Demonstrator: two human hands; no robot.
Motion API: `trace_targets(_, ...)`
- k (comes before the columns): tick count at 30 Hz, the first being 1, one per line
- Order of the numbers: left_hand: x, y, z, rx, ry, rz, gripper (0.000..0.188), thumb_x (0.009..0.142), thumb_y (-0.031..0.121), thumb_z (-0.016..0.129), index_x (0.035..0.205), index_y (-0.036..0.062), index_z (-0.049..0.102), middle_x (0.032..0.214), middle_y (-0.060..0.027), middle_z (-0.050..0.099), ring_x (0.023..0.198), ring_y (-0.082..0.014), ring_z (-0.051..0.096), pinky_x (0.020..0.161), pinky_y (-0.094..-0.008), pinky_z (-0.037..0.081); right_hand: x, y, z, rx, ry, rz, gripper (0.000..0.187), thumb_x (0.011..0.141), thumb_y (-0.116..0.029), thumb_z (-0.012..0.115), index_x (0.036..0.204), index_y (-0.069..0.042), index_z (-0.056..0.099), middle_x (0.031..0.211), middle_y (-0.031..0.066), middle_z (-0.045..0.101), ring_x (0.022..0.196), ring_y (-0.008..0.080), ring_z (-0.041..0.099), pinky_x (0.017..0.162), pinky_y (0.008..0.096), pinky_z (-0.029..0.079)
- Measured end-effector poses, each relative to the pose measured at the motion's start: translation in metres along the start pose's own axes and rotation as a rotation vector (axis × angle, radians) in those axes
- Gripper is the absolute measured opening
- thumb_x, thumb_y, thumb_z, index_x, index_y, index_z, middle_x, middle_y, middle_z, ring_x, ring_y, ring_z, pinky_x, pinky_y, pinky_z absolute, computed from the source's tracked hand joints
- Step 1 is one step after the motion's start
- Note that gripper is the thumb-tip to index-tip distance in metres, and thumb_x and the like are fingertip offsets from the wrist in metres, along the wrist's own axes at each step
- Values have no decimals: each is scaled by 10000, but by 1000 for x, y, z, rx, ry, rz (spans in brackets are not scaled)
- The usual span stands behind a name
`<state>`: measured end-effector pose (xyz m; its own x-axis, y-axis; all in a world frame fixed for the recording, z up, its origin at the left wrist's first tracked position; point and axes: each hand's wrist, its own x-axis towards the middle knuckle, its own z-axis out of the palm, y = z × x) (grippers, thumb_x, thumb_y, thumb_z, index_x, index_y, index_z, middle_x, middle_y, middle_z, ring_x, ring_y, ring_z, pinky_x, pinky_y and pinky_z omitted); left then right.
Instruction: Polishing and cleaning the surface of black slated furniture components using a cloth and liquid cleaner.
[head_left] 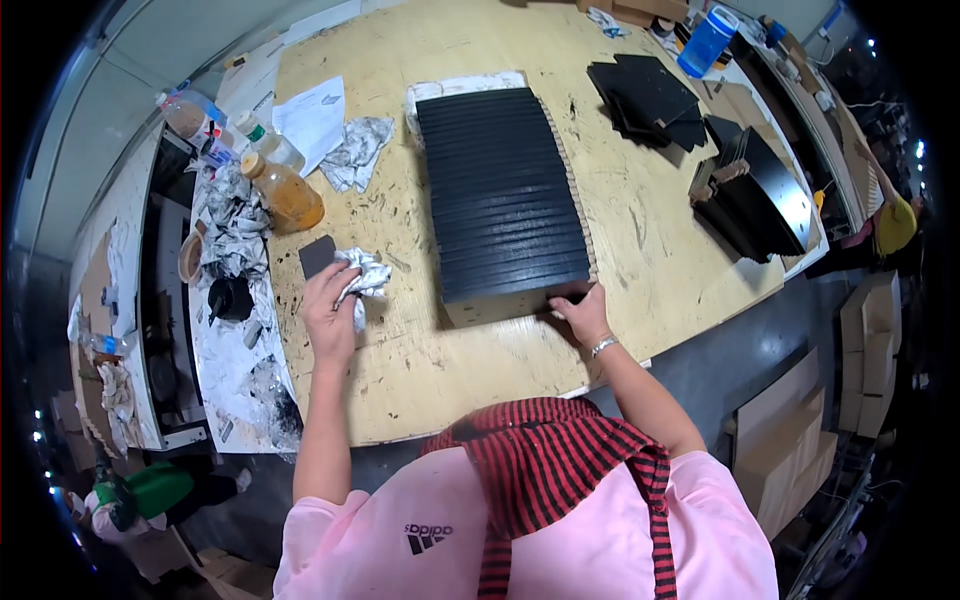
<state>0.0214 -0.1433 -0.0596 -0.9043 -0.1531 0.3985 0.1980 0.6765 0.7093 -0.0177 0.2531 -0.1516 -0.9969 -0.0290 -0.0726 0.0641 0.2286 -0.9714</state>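
Black stack: a long row of black panels (503,195) standing on edge fills the middle of the bench, and my right hand (583,310) is at its near end.
Right grip: fingers flat and pressed together against the front of the nearest panel, thumb low at the pale lower edge; resting more than pinching, as far as I can tell.
Left grip: my left hand (328,305) is closed around a crumpled white rag (362,278), which bunches out past the knuckles toward the stack.
Beside the rag: a small dark card (317,256) lies just beyond the fingertips, touching or nearly touching them; I cannot tell which.
Doing it well: I'd judge the sound way is to keep the right palm steady so the row doesn't fan or topple, and hold the rag folded tight so a clean face meets the panel.
Surface: a pale plywood table (430,350), scuffed and marked with dark smears.
Beyond the left hand: a bottle of amber liquid (285,192), more crumpled rags, loose white paper.
Beyond the right hand: loose black sheets (645,95), a black box (760,195), a blue bottle (708,40) further out.
Room: grey floor, cardboard stacked to the right, other people at the edges.
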Motion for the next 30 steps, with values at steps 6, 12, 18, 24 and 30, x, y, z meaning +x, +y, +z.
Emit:
trace_targets(6, -3, -17, 9, -556, 40, -429, 312, 1002, 112, 559, 1238, -76, 639, 1326, -160, 612, 1226, -217, 564, 1061, -333, 406, -11, -30, -14, -103, -73, 97, 674, 741, -104, 831, 1304, 23, 482, 1123, 121, 669, 1031, 193, 632, 908, 341, 503)
trace_targets(12, 4, -4, -9, -742, 37, -543, 243, 1015, 97, 526, 1096, -88, 661, 1198, -119, 660, 1075, -150, 605, 951, -293, 456, -56, -22, -36, 102, 84, 105, 680, 808, 8, 695, 1438, 1, 440, 1296, 126, 562, 1138, 179, 576, 1009, 327, 476)
trace_targets(18, 0, -1, -2, -24, 45, -287, 88, 901, 24, 619, 969, -10, 662, 1052, -120, 678, 1001, -252, 627, 880, -344, 485, -66, -81, -35, -335, 212, -154, 494, 785, -4, 682, 1268, 0, 575, 1221, 158, 589, 1036, 262, 621, 918, 348, 515)
trace_targets(24, 8, 17, 22, 25, -85, -90, 276, 800, 61, 718, 1072, 16, 692, 1160, -153, 662, 1121, -350, 577, 988, -418, 456, -38, -146, 4, -816, -79, -660, 789, 675, -143, 799, 1392, -35, 487, 1461, 224, 411, 1318, 403, 432, 1097, 535, 339)
trace_targets(30, 120, 41, 57, 17, -190, 153, 352, 825, 143, 715, 1151, 16, 674, 1290, -163, 607, 1227, -350, 519, 1060, -431, 406, -20, -155, 44, -1020, -326, -653, 999, 613, -171, 857, 1483, -57, 380, 1582, 223, 273, 1468, 395, 277, 1168, 561, 238)
